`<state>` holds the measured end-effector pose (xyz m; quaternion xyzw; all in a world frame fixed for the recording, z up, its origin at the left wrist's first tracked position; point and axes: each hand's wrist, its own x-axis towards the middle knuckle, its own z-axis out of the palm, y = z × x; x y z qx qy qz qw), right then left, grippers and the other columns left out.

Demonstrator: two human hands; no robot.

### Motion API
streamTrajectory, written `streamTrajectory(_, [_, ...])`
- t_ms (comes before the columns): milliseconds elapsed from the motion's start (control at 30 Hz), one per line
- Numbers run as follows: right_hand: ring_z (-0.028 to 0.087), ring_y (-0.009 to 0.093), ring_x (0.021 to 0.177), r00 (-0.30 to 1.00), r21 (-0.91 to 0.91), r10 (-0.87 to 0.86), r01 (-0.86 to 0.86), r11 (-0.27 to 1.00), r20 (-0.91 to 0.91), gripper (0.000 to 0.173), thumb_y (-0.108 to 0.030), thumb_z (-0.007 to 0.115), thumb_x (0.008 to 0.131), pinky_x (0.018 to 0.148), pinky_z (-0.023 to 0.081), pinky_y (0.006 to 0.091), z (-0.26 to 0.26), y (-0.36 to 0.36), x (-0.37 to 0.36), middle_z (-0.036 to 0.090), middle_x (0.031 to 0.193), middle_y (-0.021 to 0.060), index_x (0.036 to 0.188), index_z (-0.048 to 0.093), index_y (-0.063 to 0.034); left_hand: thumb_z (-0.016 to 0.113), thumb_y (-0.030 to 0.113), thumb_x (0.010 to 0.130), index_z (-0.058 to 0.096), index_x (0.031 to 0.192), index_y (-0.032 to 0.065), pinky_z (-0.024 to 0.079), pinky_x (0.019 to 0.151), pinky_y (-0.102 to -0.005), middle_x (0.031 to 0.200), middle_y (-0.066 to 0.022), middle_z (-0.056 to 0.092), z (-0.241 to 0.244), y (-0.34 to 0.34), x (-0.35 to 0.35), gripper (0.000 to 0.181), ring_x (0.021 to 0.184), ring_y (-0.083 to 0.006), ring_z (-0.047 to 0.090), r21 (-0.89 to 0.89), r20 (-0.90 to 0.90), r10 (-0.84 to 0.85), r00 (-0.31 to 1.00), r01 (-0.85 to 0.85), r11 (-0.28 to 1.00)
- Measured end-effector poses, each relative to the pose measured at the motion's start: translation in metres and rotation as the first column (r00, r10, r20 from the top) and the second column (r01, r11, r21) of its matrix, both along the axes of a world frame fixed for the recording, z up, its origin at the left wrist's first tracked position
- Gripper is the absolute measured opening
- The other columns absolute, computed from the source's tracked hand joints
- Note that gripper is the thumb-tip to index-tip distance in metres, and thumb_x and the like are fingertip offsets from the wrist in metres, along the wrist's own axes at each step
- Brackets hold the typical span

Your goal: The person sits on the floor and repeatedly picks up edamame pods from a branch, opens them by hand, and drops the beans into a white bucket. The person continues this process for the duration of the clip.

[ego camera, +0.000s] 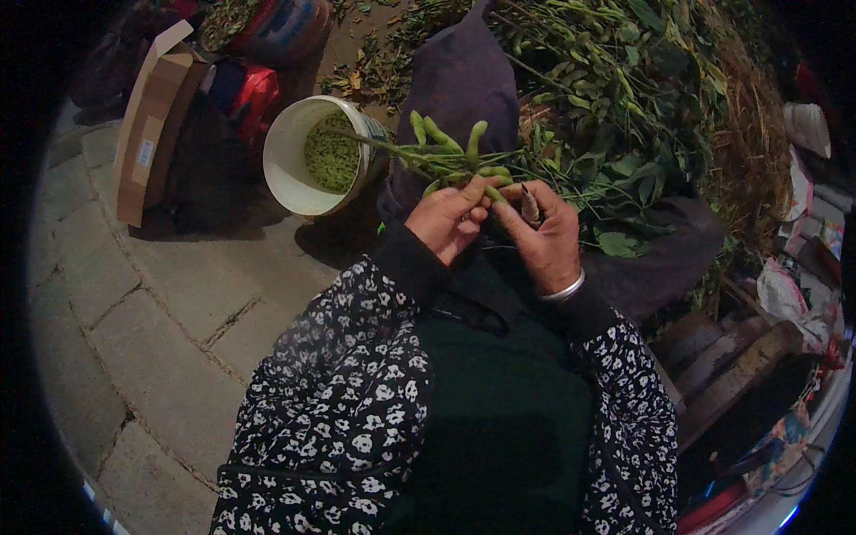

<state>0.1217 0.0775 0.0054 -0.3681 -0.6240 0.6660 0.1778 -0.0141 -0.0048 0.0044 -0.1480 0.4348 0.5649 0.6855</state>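
Note:
My left hand [449, 217] pinches a green bean pod at a cut plant stem with several plump pods [441, 136], likely soybean. Close beside it on the right, my right hand [540, 227] grips the other end of a pod [495, 194] between thumb and fingers. A small pointed grey thing [529, 206] shows at the right hand's fingers; whether it is a tool or a finger covering I cannot tell. The stem reaches left over the rim of a white plastic bucket [284, 167], which is tilted towards me and holds many shelled green beans [332, 155].
A heap of leafy bean plants [602, 87] lies beyond and right of my knees. An open cardboard box [150, 144] stands left on the stone paving [167, 294], with a red bag [254, 93] near it. A second bucket [287, 30] stands at the top. Stacked stone or wooden pieces [729, 361] lie at right.

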Motion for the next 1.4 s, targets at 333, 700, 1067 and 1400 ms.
streamTrajectory(333, [0.059,0.022,0.071,0.984,0.026,0.166,-0.168,0.986,0.060,0.020,-0.008,0.054,0.088,0.065,0.046,0.0301,0.000,-0.014,0.015,0.061,0.083,0.0161,0.104,0.056,0.0046,0.065,0.023,0.087,0.060,0.093,0.0021,0.039,0.052,-0.0192,0.076,0.0006,0.057,-0.006,-0.014,0.016,0.023,0.062,-0.0053,0.050,-0.087,-0.475,-0.045,0.879,0.004,0.996])
streamTrajectory(700, [0.051,0.006,0.056,0.980,-0.485,0.186,-0.193,0.853,-0.063,0.025,-0.014,0.053,0.091,0.050,0.041,0.0204,0.002,-0.003,0.016,0.062,0.074,0.0025,0.108,0.059,0.0032,0.064,0.031,0.087,0.059,0.092,0.0054,0.033,0.048,-0.0191,0.073,0.0019,0.054,-0.015,-0.020,0.000,0.027,0.057,-0.0049,0.046,-0.009,-0.412,-0.197,0.890,0.212,0.977])
streamTrajectory(1067, [0.052,0.005,0.058,0.952,-0.472,0.303,-0.284,0.835,-0.037,0.024,-0.016,0.054,0.091,0.051,0.041,0.0202,-0.001,0.009,0.017,0.062,0.076,0.0016,0.105,0.060,0.0020,0.057,0.030,0.090,0.059,0.097,0.0037,0.036,0.047,-0.0199,0.076,-0.0006,0.058,-0.017,-0.023,-0.018,0.027,0.058,-0.0069,0.048,0.091,-0.558,-0.381,0.737,0.511,0.855])
streamTrajectory(1400, [0.059,0.013,0.070,0.987,-0.092,0.150,-0.144,0.985,0.056,0.016,-0.010,0.062,0.084,0.062,0.046,0.0276,0.007,-0.014,0.012,0.062,0.079,0.0057,0.096,0.061,0.0011,0.052,0.032,0.093,0.058,0.104,-0.0009,0.031,0.044,-0.0159,0.076,-0.0008,0.055,-0.012,-0.017,-0.003,0.035,0.056,-0.0034,0.046,0.021,-0.316,-0.187,0.930,0.204,0.979])
